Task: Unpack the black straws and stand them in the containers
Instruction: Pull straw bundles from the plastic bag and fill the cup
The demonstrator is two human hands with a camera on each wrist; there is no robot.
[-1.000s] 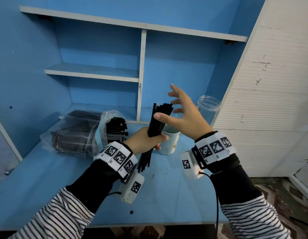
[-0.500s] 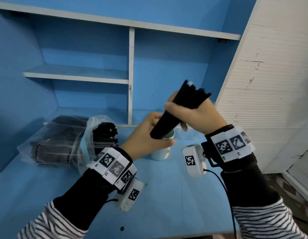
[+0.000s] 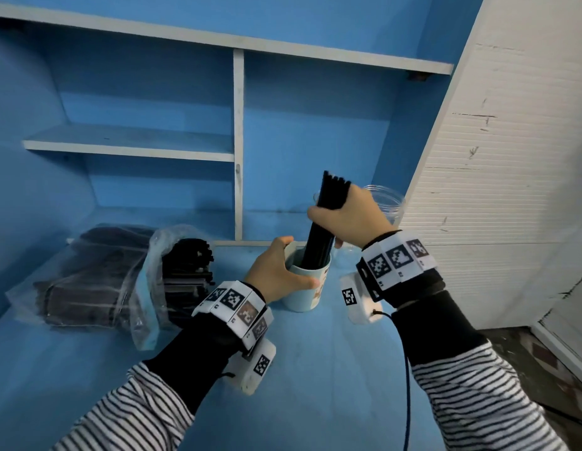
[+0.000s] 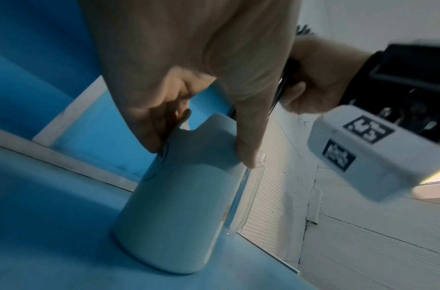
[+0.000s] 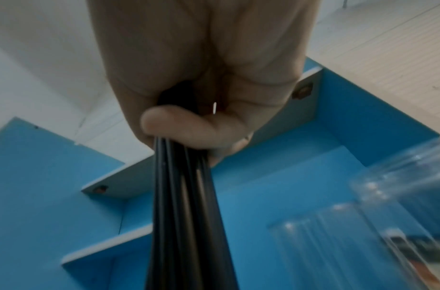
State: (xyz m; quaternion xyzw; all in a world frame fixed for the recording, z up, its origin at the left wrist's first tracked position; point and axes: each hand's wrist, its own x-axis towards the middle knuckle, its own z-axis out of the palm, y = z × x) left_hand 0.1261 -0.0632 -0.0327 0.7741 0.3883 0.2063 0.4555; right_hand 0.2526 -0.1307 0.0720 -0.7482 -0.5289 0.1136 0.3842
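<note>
Your right hand (image 3: pixel 350 216) had lowered the straws (image 3: pixel 325 222) into the cup (image 3: pixel 307 288), grip still clenched round them; your left hand (image 3: pixel 276 271) now clasped the cup, so releasing comes next.

From my right wrist camera, my right hand (image 5: pixel 203 82) is wrapped around a bundle of black straws (image 5: pixel 184 206), thumb across the front, the straws running down out of the fist toward the near edge of the picture. To the right, blurred, stands a clear plastic jar (image 5: pixel 377 231). Behind them are blue shelves (image 5: pixel 283 176) with pale edges.
</note>
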